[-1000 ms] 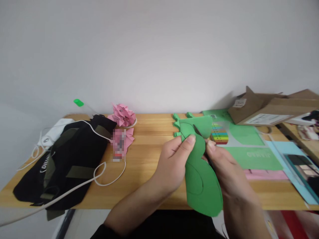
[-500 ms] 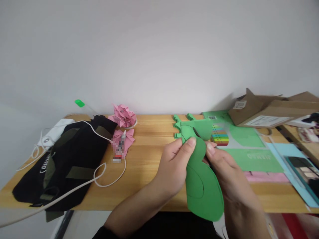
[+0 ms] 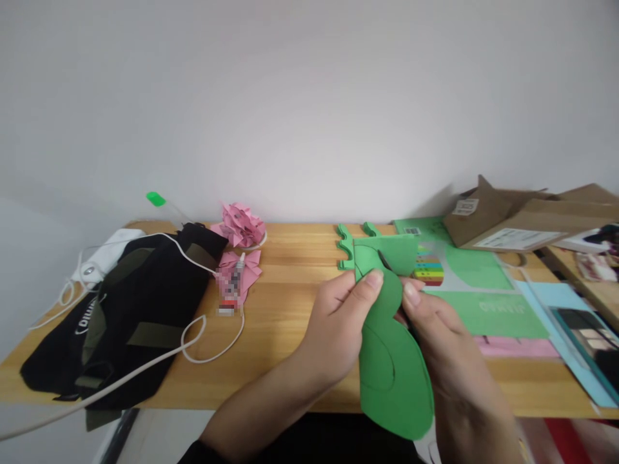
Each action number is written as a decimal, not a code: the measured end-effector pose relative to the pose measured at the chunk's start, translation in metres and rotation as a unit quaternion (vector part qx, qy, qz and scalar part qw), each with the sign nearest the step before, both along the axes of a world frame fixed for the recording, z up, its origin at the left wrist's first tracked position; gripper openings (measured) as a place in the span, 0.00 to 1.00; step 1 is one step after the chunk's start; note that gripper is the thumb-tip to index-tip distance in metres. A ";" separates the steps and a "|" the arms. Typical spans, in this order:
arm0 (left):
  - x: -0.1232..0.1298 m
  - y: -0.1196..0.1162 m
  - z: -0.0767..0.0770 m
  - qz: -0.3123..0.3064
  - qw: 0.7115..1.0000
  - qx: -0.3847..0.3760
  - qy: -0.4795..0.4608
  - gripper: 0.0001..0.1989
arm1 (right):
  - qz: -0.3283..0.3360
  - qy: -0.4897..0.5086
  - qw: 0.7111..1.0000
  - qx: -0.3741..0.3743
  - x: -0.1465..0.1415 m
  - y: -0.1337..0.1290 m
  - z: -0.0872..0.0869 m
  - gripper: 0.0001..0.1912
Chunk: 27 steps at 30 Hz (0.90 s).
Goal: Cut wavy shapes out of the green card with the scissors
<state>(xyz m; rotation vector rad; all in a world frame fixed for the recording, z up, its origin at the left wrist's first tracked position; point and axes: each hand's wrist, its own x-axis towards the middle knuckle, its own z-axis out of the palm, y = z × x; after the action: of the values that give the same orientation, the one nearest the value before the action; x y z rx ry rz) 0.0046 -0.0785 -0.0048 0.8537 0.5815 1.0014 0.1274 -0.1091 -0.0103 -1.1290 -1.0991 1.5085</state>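
Observation:
A green foam sheet (image 3: 394,380) with curved pencil-like lines and a wavy cut edge hangs in front of me over the table's front edge. My left hand (image 3: 341,322) pinches its narrow middle, thumb on top. On the right side of the sheet, my right hand (image 3: 442,328) is closed around what appear to be scissors, mostly hidden behind the foam and fingers. A dark sliver, like a blade, shows in a slit of the sheet's upper part. Small wavy green foam cutouts (image 3: 345,245) lie on the table just beyond my left hand.
Left on the wooden table (image 3: 290,309) are a black bag (image 3: 155,303), a white cable, pink paper flowers (image 3: 242,224) and a glue tube (image 3: 232,283). At right lie green sheets (image 3: 498,312), coloured strips (image 3: 429,274), a cardboard box (image 3: 522,219) and a blue sheet (image 3: 556,296).
The upper flap of the green foam has shifted slightly right, and its lower end hangs a little lower. Both hands keep nearly the same grip.

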 end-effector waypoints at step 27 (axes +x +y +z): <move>-0.014 0.011 0.001 0.002 0.976 0.122 0.182 0.14 | -0.016 0.014 0.998 0.055 0.010 -0.004 -0.010 0.24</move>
<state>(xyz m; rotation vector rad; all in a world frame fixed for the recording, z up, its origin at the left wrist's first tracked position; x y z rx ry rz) -0.0094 -0.0678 -0.0037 1.2699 0.7803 0.9367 0.1375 -0.1128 -0.0200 -1.0415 -1.1260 1.4172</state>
